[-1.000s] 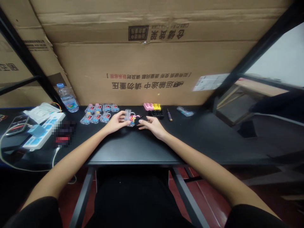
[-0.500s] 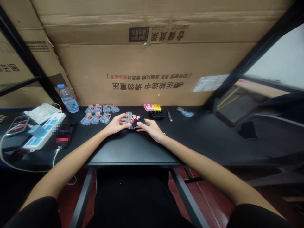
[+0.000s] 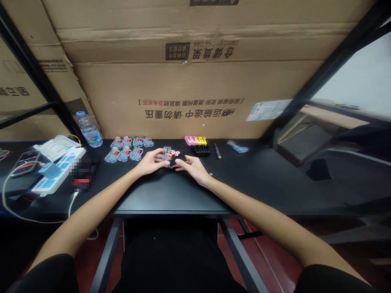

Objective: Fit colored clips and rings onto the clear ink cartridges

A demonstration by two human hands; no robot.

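Note:
Over the black table, my left hand [image 3: 152, 160] grips a clear plastic case [image 3: 166, 153] between thumb and fingers. My right hand [image 3: 193, 166] pinches a small black part [image 3: 180, 159] against the right side of the case. Pink and red bits [image 3: 174, 153] show between the two hands; their exact shape is too small to tell. Just behind my right hand stand a black slotted block [image 3: 200, 150], a pink slotted block [image 3: 190, 140] and a yellow one [image 3: 201, 141]. Several clear cases with blue and red parts [image 3: 124, 154] lie in two rows left of my left hand.
A screwdriver [image 3: 218, 151] and another clear-and-blue piece [image 3: 237, 146] lie to the right. On the left are a water bottle [image 3: 91, 132], a white power strip [image 3: 58, 173], a phone [image 3: 26, 162] and cables. A cardboard sheet [image 3: 189, 85] walls off the back.
The view has tilted slightly upward. Both hands stay on the clear case and black part, with the right fingers shifted a little on the black part.

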